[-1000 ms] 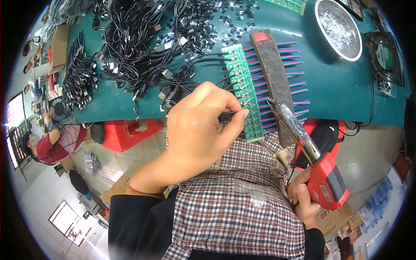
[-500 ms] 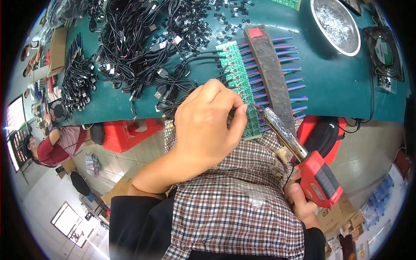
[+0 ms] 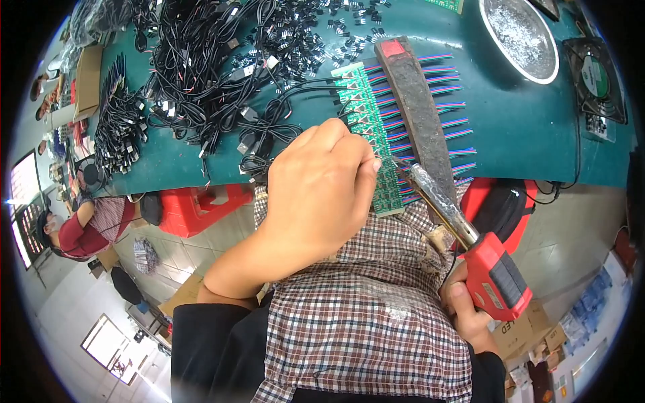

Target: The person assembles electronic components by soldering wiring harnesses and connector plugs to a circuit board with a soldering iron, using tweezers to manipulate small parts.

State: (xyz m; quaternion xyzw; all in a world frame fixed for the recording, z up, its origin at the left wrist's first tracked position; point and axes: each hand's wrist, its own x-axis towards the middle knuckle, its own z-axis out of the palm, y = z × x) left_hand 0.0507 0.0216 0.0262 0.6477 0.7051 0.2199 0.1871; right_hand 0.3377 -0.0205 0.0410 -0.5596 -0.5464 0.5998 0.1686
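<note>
Person wore black sleeves (image 3: 215,342) and a brown-white-dark checked apron (image 3: 356,329) bearing a whitish smudge (image 3: 397,314).

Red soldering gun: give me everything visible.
The soldering gun has a red, plastic-looking body with a dark grey panel and a pale label. A scuffed, silvery metal barrel, with a thin brass-coloured rod alongside, leads to a narrow dark tip. The right hand grips it, hiding part of the body. It slants up-left across the dark bar; its tip is at the circuit board's right edge, contact unclear.
</note>
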